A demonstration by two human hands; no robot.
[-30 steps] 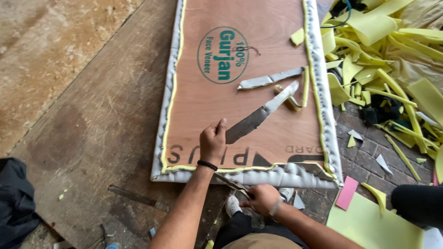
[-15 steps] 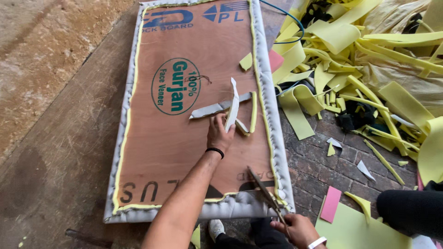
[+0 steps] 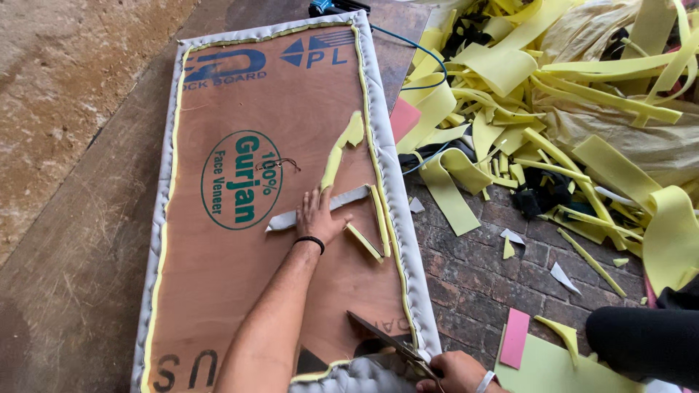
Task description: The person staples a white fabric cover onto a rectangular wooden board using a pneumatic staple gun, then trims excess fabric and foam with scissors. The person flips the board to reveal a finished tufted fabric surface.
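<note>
Trimming the edge of a padded board w/ scissors, near corner.

L hand (image 3: 318,217) lies flat, fingers spread, on a grey fabric strip (image 3: 320,209) in the middle of the brown plywood board w/ grey fabric and yellow foam edging (image 3: 240,291); it grasps nothing. R hand (image 3: 455,372) is clenched on the handles of long metal scissors (image 3: 386,340), blades parted over the board's near right corner, just beside the grey wrap. Yellow foam offcuts (image 3: 553,109) are heaped on the brick floor (image 3: 473,280) to the right. Risks, prob.: blades stray into the stapled fabric edge and cut it; board shifts if L-hand pressure eases; loose yellow foam scraps (image 3: 342,149) on the board get in the way.
</note>
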